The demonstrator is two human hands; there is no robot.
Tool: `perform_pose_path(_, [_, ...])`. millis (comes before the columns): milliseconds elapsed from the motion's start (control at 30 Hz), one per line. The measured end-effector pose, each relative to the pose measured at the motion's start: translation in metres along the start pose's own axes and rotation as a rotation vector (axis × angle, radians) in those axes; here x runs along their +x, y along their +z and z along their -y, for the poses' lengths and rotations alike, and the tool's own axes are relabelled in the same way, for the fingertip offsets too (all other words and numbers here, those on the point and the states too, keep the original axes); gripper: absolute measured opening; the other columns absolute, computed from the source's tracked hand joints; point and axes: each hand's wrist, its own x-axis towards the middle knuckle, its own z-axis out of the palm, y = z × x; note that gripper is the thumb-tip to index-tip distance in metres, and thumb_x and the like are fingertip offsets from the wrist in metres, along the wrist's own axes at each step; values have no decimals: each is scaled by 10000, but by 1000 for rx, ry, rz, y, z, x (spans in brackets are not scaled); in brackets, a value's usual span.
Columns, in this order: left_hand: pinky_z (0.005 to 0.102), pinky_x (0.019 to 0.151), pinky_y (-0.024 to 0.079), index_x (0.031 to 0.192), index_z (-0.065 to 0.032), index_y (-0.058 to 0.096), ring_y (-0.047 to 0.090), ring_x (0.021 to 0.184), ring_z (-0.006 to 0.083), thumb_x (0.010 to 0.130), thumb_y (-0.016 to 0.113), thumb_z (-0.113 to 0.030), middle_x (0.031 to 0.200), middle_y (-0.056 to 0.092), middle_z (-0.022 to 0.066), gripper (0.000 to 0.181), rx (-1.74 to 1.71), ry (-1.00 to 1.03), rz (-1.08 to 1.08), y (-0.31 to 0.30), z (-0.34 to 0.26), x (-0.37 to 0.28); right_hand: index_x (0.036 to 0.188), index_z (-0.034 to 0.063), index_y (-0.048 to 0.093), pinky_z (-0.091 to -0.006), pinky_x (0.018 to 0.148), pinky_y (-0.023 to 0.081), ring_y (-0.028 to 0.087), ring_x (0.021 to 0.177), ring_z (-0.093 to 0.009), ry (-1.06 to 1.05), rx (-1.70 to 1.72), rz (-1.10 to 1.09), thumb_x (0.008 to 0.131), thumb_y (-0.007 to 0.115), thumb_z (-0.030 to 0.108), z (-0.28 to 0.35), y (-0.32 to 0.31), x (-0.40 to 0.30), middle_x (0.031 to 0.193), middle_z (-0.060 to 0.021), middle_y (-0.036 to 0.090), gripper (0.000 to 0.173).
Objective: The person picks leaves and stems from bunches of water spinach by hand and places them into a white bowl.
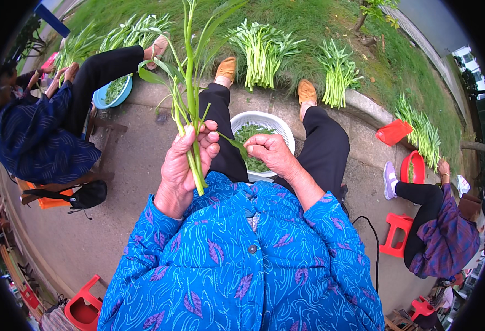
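My left hand (190, 155) grips a few stalks of water spinach (190, 74), leaves upward and cut ends poking out below the palm. My right hand (273, 151) pinches the tip of a long green leaf (235, 142) between thumb and forefinger; its stem runs back to the stalks in the left hand. Behind and below the right hand, between my knees, stands a white slotted plastic basket (284, 126) with loose green leaves (252, 131) in it. My forearm and hand cover part of its right side.
Bundles of water spinach (263, 56) (336, 76) lie along the grassy kerb ahead. One person (39, 128) sits at left by a blue basin (123, 93); another (441, 231) sits at right by a red basin (420, 165). Red plastic stools (397, 233) (83, 306) stand on the pavement. A black cable (374, 236) hangs at my right.
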Motion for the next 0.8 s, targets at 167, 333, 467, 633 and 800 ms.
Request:
perform_pose_path(167, [321, 770, 513, 1038, 29, 567, 569, 948, 231, 942, 520, -152, 1114, 557, 147, 210, 27, 21, -29, 1, 3, 0, 817, -9, 613, -250, 579, 444, 552, 626, -98, 103, 28, -170, 854, 538, 95, -18, 4, -4, 687, -28, 609, 133])
perform_pose_path(333, [333, 766, 520, 1038, 8, 573, 601, 939, 229, 932, 543, -170, 1100, 581, 147, 209, 9, 29, -32, -1, -1, 0, 882, 18, 607, -197, 538, 420, 527, 621, -63, 283, 340, -231, 846, 522, 85, -30, -9, -12, 783, -34, 634, 114])
perform_pose_path(467, [326, 769, 512, 1036, 25, 562, 571, 952, 222, 941, 523, -155, 1115, 554, 142, 207, -38, -11, 5, -2, 1, 0, 947, 17, 610, -178, 553, 420, 527, 647, -52, 200, 412, -168, 831, 499, 70, -15, -4, -7, 859, -33, 641, 169])
perform_pose_path(633, [342, 772, 529, 1034, 8, 572, 606, 943, 228, 940, 530, -172, 1104, 577, 140, 208, -50, -27, 12, 0, 2, 2, 980, 14, 639, -183, 562, 416, 534, 658, -49, 205, 402, -21, 805, 552, 72, 0, -1, -7, 831, -25, 647, 204])
perform_pose_path(800, [351, 774, 539, 1039, 0, 578, 627, 947, 236, 938, 534, -183, 1104, 593, 149, 213, -39, -22, 10, -2, 4, 3, 891, 16, 649, -202, 541, 408, 517, 609, -54, 160, 296, 17, 796, 592, 98, 2, 4, -7, 734, -8, 631, 138])
